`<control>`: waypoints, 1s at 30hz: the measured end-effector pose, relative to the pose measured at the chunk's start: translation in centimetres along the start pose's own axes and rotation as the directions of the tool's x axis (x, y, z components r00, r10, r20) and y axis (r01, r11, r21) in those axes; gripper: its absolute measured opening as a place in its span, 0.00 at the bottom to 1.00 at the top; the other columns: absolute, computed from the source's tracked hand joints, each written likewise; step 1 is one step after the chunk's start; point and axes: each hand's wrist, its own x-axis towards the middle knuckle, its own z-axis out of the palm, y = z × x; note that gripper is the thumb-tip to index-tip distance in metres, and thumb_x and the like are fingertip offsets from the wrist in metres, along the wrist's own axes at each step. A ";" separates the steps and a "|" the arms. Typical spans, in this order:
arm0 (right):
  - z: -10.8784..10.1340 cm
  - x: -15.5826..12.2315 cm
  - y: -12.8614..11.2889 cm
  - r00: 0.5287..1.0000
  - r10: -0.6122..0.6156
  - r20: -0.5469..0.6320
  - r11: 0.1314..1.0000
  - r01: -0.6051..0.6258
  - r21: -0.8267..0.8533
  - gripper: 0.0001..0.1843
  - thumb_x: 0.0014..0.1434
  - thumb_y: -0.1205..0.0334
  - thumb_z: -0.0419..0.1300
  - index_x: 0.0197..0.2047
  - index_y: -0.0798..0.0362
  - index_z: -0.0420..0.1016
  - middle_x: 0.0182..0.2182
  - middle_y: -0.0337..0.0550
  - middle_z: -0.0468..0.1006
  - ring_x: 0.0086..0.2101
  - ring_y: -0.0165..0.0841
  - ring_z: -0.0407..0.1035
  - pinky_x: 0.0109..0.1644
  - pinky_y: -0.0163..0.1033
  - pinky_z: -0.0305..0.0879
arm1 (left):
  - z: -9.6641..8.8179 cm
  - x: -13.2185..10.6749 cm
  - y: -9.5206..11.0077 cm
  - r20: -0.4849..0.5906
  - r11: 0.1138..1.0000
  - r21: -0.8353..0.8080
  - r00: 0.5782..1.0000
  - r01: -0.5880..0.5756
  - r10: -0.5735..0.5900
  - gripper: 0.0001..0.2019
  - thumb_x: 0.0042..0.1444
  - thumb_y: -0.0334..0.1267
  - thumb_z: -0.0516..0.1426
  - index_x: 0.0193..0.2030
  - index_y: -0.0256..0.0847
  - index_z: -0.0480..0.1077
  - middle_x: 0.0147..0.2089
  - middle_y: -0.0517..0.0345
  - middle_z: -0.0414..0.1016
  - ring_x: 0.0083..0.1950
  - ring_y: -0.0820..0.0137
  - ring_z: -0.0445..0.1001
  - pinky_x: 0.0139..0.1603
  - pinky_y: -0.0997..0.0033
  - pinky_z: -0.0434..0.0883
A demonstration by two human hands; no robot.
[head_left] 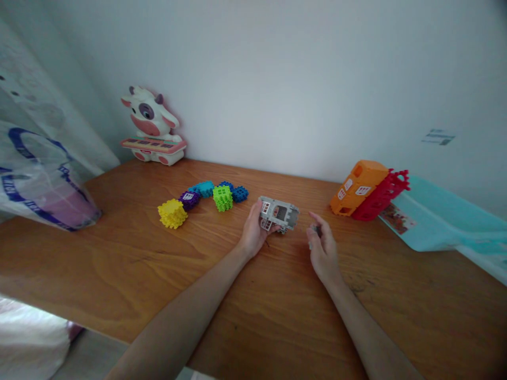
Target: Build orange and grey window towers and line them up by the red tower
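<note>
Well, bench scene, wood top w/ warm grain, bench [119, 274] running left to right against pale wall [301, 89].

L hand [253, 232]: at grey toy house shell [279, 214], fingers curled round near-left side, w/ shell tilted & held just above bench, windows facing up. R hand [322, 248]: just right of shell, not touching it; fingers pinched together on small dark bit [315, 231], mostly hidden, exact kind can't tell. Both forearms bare, coming in from bottom edge.

Left of hands, loose curved row of waffle-type toy blocks on bench: yellow block [172, 213], purple block [189, 199], teal block [204, 189], lime block [222, 198], blue block [240, 193]. Blue end of row nearest L hand, still apart from it.

Right of hands, well apart: orange toy house part [358, 187] lying on its side, red toy roof piece [382, 196] touching it. Next to those, pale teal sheet [435, 216] w/ small printed picture, lying over far-right part of bench.

Far back left, toy cow keyboard [152, 126] upright against wall. Far left, clear plastic bag [43, 182] w/ blue print, resting at bench edge. Below bench, lower left, white bedding [27, 343].
</note>
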 end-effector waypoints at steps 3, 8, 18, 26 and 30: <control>-0.1 -0.4 -0.5 0.985 -0.128 0.112 0.983 0.141 -0.119 0.36 0.59 0.51 0.63 0.67 0.48 0.60 0.34 0.38 0.68 0.27 0.31 0.63 0.31 0.39 0.67 | -0.1 -0.1 -0.6 0.038 0.992 0.095 0.996 -0.087 0.084 0.21 0.54 0.52 0.64 0.50 0.44 0.70 0.41 0.58 0.77 0.37 0.71 0.77 0.33 0.74 0.78; 0.1 -0.4 -0.4 0.978 -0.127 0.166 0.983 0.146 -0.108 0.40 0.56 0.49 0.66 0.67 0.49 0.59 0.47 0.48 0.74 0.43 0.41 0.73 0.47 0.48 0.72 | -0.3 -0.3 -1.2 0.091 0.953 0.236 0.981 -0.189 0.172 0.29 0.51 0.53 0.66 0.56 0.46 0.68 0.45 0.56 0.75 0.40 0.68 0.77 0.33 0.72 0.79; 0.0 -0.3 0.5 0.971 -0.192 0.140 0.951 0.219 -0.219 0.39 0.57 0.50 0.68 0.68 0.45 0.61 0.54 0.49 0.75 0.49 0.43 0.73 0.55 0.52 0.70 | -0.1 -0.4 -1.0 0.074 0.912 0.343 0.974 -0.225 0.213 0.33 0.50 0.56 0.66 0.59 0.43 0.67 0.49 0.50 0.75 0.44 0.64 0.77 0.33 0.69 0.80; -0.2 -0.1 0.8 0.993 -0.089 0.078 0.985 0.099 -0.139 0.35 0.53 0.48 0.71 0.61 0.46 0.69 0.51 0.47 0.77 0.45 0.42 0.75 0.54 0.52 0.71 | -0.3 -0.8 -1.4 0.149 0.912 0.325 0.966 -0.250 0.212 0.33 0.49 0.44 0.70 0.61 0.45 0.68 0.60 0.48 0.72 0.55 0.60 0.75 0.47 0.66 0.79; 0.2 0.0 -0.1 0.999 -0.007 0.033 0.998 0.005 0.067 0.34 0.53 0.48 0.70 0.60 0.46 0.68 0.48 0.48 0.79 0.45 0.42 0.75 0.49 0.49 0.74 | 0.2 -1.4 -0.9 0.156 0.947 0.262 0.977 -0.184 0.146 0.38 0.42 0.37 0.73 0.62 0.46 0.67 0.57 0.49 0.75 0.53 0.61 0.76 0.51 0.64 0.76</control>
